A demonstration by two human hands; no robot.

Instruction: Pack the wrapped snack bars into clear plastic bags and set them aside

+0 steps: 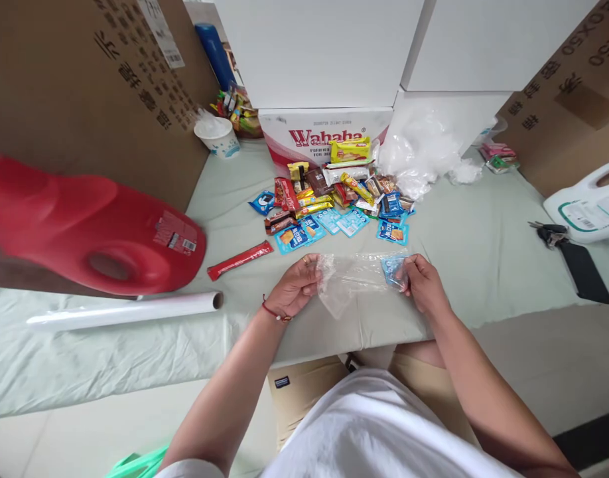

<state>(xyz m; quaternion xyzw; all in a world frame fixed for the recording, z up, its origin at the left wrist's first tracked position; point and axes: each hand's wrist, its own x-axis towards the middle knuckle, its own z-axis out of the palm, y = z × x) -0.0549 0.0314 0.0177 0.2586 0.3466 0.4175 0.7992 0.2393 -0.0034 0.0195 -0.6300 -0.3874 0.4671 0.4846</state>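
Observation:
A clear plastic bag (351, 272) is stretched between my two hands above the near part of the table. My left hand (299, 285) pinches one end of it. At the other end, my right hand (424, 282) grips the bag, where a small light-blue snack packet (394, 271) shows through the plastic. Beyond my hands lies a pile of wrapped snacks (334, 192). Several blue packets (353, 222) lie along its near side. To the left of the pile rests a long red stick packet (240, 260).
On the left lie a big red jug (100, 232) and a white roll (130, 311). A Wahaha carton (284, 133) backs the pile, beside a heap of clear bags (418, 153). A paper cup (218, 138) stands back left. Keys (550, 232), a black phone-like object (583, 271) and a white jug (590, 206) are right.

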